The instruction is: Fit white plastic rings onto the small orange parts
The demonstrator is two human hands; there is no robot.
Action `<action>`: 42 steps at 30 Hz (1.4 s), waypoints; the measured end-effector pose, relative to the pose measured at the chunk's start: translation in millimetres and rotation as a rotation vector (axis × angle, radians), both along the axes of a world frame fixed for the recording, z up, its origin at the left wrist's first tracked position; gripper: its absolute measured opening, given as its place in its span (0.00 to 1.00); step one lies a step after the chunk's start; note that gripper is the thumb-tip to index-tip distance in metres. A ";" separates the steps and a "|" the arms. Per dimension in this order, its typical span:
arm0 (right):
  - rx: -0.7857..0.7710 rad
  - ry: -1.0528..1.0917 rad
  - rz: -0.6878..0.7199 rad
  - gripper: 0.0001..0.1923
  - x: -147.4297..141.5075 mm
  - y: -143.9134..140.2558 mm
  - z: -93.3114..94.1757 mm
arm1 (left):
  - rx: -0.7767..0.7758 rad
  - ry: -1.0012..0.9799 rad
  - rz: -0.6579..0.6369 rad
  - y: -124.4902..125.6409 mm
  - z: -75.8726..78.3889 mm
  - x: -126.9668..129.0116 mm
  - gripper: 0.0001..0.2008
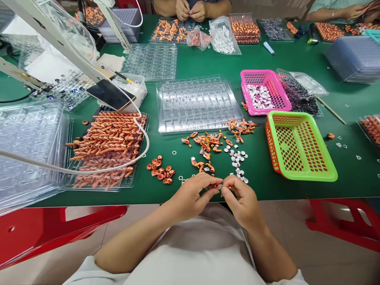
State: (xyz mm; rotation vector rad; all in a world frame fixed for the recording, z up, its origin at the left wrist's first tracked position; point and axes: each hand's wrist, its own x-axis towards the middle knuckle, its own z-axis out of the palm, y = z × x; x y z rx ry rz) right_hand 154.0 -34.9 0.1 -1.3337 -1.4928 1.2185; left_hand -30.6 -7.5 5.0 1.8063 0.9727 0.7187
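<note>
My left hand (194, 194) and my right hand (242, 198) meet at the near edge of the green table (208, 63). Together they pinch a small orange part (219, 185) with a silvery piece on it, fingertips touching. Just beyond my hands lie loose orange parts (208, 144), a small heap of orange rings (160, 171) and scattered white discs (237, 156). An empty clear blister tray (197, 103) sits behind those parts.
A tray of orange pieces (108, 146) lies at left under a white cable (89, 170); clear trays are stacked at far left. A pink basket (264, 92) with white discs and an empty green basket (298, 144) stand at right. Other people's hands (190, 10) work across the table.
</note>
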 end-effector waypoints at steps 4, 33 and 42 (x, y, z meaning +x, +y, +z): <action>0.005 0.047 -0.080 0.07 5.6 -2.4 -1.6 | -0.033 -0.003 0.013 -0.7 -1.3 -3.3 0.12; 0.105 0.151 -0.501 0.06 45.4 -14.6 -21.7 | 0.416 0.442 -0.096 34.0 2.8 41.5 0.10; 0.099 0.171 -0.506 0.06 58.6 -23.8 -25.5 | 0.378 0.584 -0.173 41.0 -10.7 69.9 0.11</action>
